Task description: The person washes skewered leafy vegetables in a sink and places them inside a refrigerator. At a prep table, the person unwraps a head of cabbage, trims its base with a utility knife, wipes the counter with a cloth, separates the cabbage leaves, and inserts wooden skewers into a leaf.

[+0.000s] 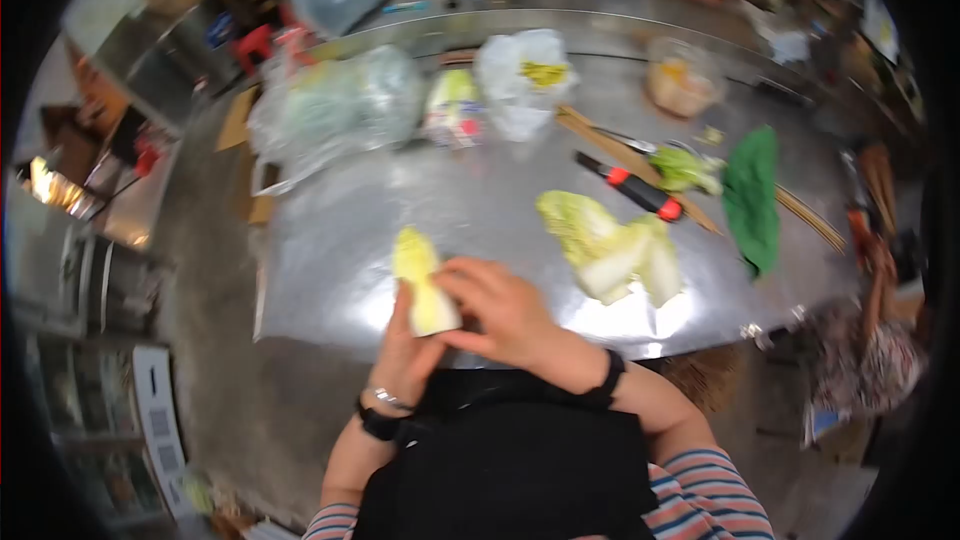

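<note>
A small pale yellow and white napa cabbage heart (415, 270) is held upright close to my body, above the near edge of the metal table. My left hand (405, 345) grips it from below and the left side. On its right side, the bent fingers and thumb of my right hand (510, 315) hold it near the base. Detached napa cabbage leaves (610, 250) lie on the table to the right of my hands. Beyond them rests a black and red handled tool (630, 185), slightly blurred.
The metal table (350, 270) carries clear plastic bags (350, 100), a wrapped cabbage (455, 110) and a white bag (525, 85) at the back. A plastic tub (685, 75), green leafy scraps (685, 170), a green cloth (750, 200) and thin sticks (810, 220) lie toward the right.
</note>
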A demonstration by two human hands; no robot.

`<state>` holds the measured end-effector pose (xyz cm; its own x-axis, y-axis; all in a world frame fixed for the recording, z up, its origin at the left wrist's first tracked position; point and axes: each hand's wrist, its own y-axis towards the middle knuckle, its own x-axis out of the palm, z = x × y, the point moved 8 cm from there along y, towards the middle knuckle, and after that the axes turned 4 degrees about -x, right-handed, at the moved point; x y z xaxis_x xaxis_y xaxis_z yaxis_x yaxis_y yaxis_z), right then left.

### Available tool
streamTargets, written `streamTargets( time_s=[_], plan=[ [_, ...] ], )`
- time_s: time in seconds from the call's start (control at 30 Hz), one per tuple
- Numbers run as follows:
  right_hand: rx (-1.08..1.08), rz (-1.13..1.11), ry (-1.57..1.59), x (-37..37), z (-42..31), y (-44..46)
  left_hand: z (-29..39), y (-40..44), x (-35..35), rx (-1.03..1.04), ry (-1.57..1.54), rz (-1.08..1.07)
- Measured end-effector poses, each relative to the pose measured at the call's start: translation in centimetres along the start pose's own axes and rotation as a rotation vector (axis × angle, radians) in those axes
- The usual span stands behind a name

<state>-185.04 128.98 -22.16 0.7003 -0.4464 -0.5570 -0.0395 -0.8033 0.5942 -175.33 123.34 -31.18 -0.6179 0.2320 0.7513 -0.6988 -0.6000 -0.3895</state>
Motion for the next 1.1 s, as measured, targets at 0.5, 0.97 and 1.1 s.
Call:
streamTargets(
  time_s=[0.5,0.97,1.1],
  plan=[
    [0.001,-0.074,-0.001,-0.9,-1.3,0.1,1.5,-0.6,-1.3,0.027,0.173,-0.09],
    [0.137,0.1,-0.817,-12.0,3.2,-2.5,1.2,0.6,-3.5,-0.021,-0.125,-0.112],
    [0.14,-0.055,-0.867,-10.8,2.6,-3.1,1.4,1.2,-2.4,-0.052,-0.188,-0.128]
  ],
)
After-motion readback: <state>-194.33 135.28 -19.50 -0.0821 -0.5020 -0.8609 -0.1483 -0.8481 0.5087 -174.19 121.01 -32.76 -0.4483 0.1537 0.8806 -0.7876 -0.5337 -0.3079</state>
